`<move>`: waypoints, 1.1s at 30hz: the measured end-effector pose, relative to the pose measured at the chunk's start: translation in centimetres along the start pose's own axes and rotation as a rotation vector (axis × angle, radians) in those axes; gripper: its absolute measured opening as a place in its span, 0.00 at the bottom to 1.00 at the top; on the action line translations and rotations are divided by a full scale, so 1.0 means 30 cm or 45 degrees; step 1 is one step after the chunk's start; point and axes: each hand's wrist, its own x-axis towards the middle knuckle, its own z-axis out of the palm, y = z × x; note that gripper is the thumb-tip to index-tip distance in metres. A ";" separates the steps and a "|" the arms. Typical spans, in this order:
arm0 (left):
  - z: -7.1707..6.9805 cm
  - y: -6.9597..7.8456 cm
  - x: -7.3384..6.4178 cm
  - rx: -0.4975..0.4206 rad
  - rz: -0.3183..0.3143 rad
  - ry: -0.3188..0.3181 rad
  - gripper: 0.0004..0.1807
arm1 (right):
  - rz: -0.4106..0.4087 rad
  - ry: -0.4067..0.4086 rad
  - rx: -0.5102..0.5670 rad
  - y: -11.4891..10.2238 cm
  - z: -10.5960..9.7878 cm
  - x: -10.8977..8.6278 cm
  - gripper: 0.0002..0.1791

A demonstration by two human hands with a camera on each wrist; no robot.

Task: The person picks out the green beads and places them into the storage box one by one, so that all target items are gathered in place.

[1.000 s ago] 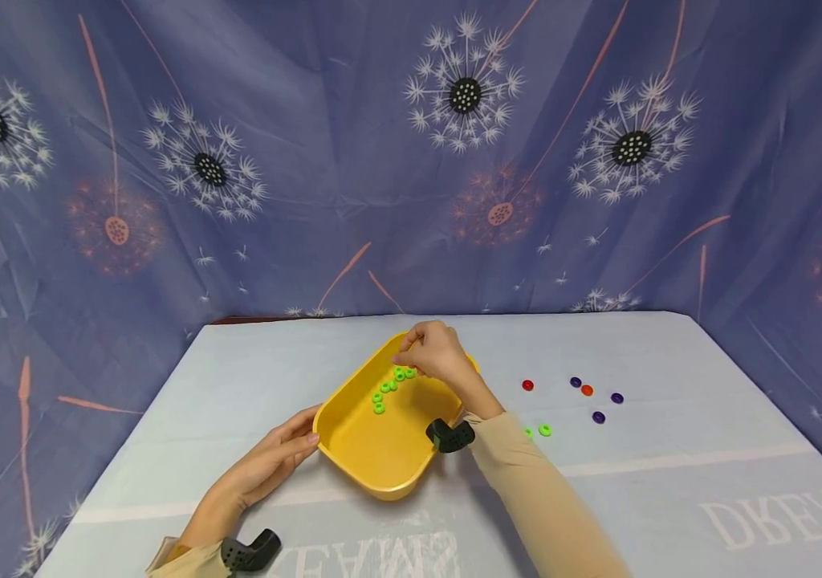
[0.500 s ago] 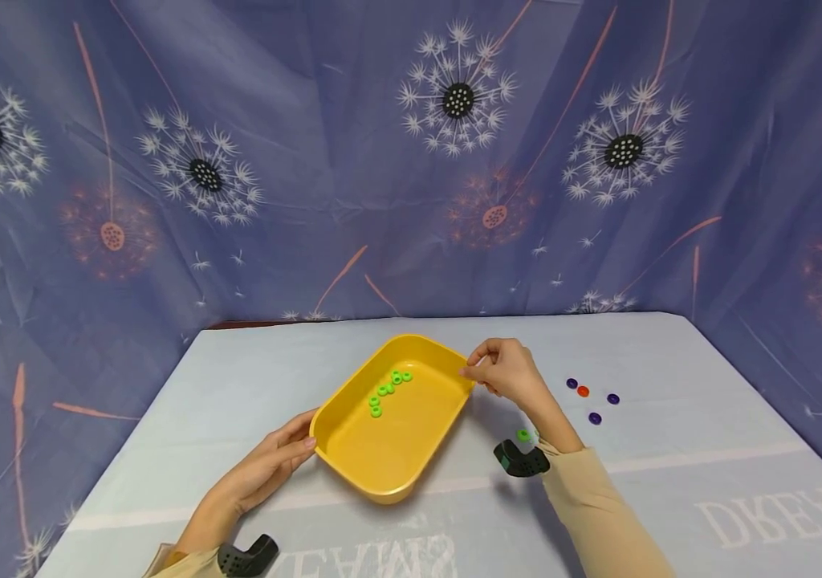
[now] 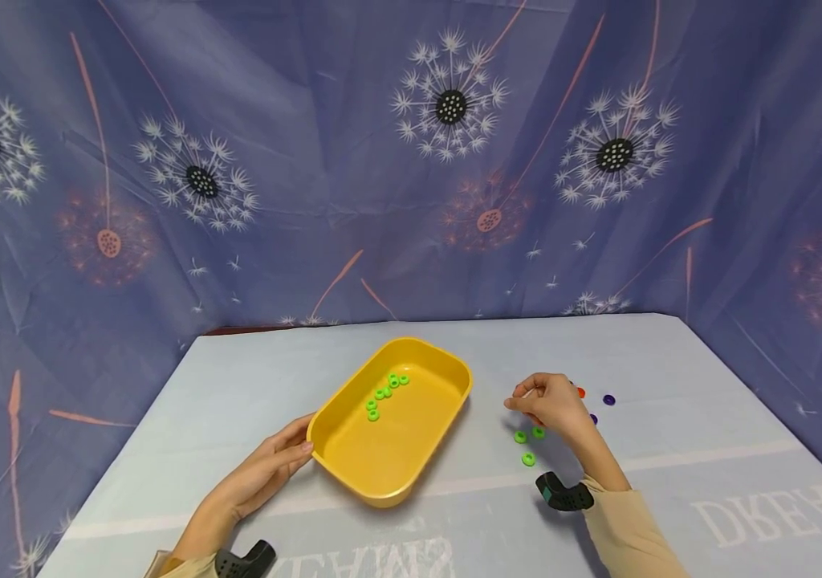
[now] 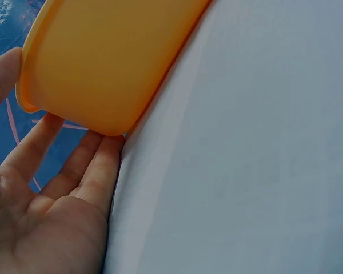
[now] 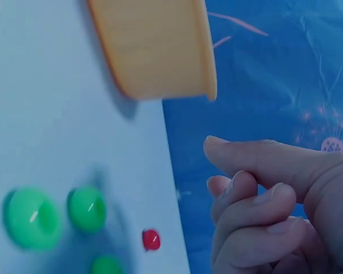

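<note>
A yellow plastic bin [image 3: 382, 474] stands on the table, with several small green ring-shaped beads [image 3: 373, 415] along its far left part. My left hand [image 3: 259, 478] rests against the bin's near left corner, its thumb at the rim and its fingertips on the outer wall. To the right of the bin, my right hand [image 3: 548, 405] hovers over the table with its fingers loosely bent. Nothing shows between its thumb and fingers in the right wrist view. Below it lie three green beads [image 3: 529, 459]. A red bead [image 5: 151, 240] shows in the right wrist view; in the head view it is hidden.
Beyond the right hand lie an orange bead [image 3: 581, 392] and a few purple beads [image 3: 609, 399], partly covered by the hand. A pale cloth [image 3: 483, 530] covers the table. A blue dandelion-print curtain [image 3: 324, 160] hangs behind and at both sides.
My right hand has moved from over the bin, past its right rim, to above the loose green beads. My left hand has stayed at the bin's corner.
</note>
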 end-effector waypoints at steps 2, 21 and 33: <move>-0.002 -0.003 -0.001 -0.006 0.006 -0.008 0.32 | 0.010 0.006 -0.002 0.019 -0.008 -0.008 0.13; -0.003 -0.006 -0.005 -0.015 0.003 -0.008 0.33 | 0.099 0.034 -0.207 0.114 -0.054 -0.031 0.14; -0.002 -0.003 -0.001 -0.023 0.017 -0.015 0.32 | 0.117 0.015 -0.288 0.123 -0.064 -0.038 0.13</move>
